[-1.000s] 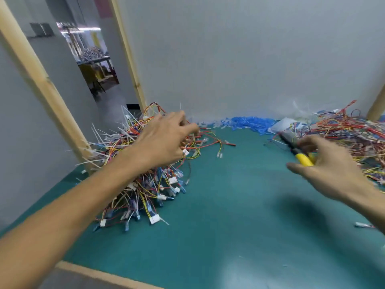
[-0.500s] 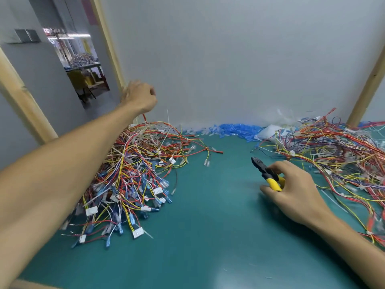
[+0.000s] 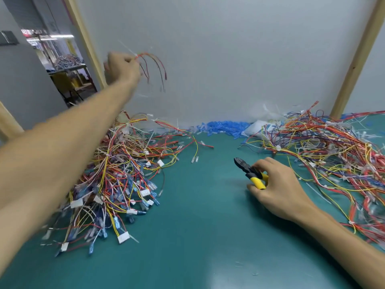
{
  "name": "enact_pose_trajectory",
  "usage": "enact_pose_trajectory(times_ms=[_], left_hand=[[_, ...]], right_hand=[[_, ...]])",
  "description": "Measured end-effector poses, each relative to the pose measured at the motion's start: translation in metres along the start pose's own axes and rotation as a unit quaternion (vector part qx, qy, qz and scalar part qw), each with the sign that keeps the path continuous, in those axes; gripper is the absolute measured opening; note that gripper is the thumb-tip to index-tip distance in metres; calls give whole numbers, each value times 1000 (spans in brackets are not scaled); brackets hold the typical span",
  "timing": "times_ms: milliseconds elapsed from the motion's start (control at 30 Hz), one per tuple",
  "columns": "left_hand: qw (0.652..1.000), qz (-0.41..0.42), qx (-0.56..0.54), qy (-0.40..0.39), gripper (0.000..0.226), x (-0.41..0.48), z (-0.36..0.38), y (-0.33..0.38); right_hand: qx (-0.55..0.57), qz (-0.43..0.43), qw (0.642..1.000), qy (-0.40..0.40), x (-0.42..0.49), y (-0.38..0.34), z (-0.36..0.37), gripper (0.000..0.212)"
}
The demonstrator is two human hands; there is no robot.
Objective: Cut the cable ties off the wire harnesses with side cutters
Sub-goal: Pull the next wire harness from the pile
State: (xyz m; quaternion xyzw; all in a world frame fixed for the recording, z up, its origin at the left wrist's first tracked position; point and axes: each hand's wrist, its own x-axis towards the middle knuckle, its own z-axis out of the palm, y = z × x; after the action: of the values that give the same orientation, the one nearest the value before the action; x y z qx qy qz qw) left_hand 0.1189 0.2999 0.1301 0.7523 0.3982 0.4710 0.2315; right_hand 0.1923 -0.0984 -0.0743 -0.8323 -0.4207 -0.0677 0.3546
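Up it comes: left hand (image 3: 120, 68), clenched on one wire harness (image 3: 155, 63), has yanked it clear of the nine-o'clock pile (image 3: 125, 174); right hand (image 3: 277, 190) grips the side cutters (image 3: 246, 171), seemingly ready to snip.

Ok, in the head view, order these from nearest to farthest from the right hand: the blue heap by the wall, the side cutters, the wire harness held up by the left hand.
1. side cutters: gripped in the right hand itself.
2. blue heap: behind it, at the wall's foot.
3. wire harness: far left, held up by the left hand.
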Motion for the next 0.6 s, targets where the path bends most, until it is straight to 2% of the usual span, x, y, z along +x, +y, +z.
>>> enact_pose_trajectory(times_ms=[100,200,267,333,367,467,533,600], left_hand=[[993,53,-50,-95,14,15,-26,43],[988,109,-59,-97,12,15,-44,77],[979,137,-58,-137,14,-3,-47,95],[967,149,-110,-176,20,-41,-46,110],[956,167,-109,-217,19,-64,-45,115],[907,232,9,-350,15,-145,-27,100],[880,271,49,-387,11,-205,-17,74],[862,305,76,-398,14,-250,-10,51]], right_hand=[[-4,-3,1000,-3,1,1,2,23],[-3,3,1000,1,1,0,1,23],[5,5,1000,13,0,-2,-1,23],[35,19,999,31,-1,-7,-5,24],[63,23,997,44,-2,-9,-9,25],[177,-10,983,55,-7,-16,-16,21],[275,-44,960,38,-11,-22,-21,19],[341,-40,939,2,-16,-27,-21,37]])
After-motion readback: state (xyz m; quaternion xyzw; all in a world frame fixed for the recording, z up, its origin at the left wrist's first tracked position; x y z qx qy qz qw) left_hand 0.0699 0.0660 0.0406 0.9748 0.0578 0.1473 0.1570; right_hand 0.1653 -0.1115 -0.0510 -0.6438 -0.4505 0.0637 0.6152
